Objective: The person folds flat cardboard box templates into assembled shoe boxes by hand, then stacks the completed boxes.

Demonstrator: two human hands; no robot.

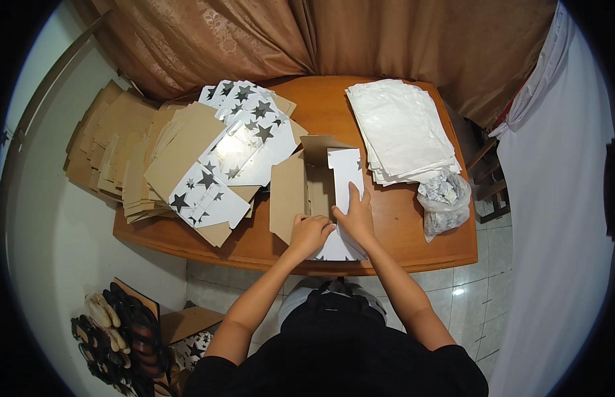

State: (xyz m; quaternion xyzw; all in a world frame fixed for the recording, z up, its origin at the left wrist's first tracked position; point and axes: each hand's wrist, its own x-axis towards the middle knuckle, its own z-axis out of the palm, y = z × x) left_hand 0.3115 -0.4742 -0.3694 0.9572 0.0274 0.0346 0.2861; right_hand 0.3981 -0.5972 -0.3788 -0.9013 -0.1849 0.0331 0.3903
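The half-folded carton blank [320,192], brown inside and white outside, lay at the near edge of the wooden table [413,225], its near white flap overhanging the rim. Risk judged: with that overhang, uneven downward pressure could tip or slide the blank toward the person, or put a crooked crease in the panel. The loose, slanting stack of star-printed flat blanks [234,152] just left of it could also slip into the work if nudged.

The left hand [308,233] rested curled on the blank's near centre, fingers drawn together against the card. The right hand [355,215] lay flat on the white panel, fingers together and extended toward the far side, pressing rather than gripping. Both forearms came in from the near edge, converging.

White sheets [400,129] and a clear plastic bag [445,202] sat to the right.
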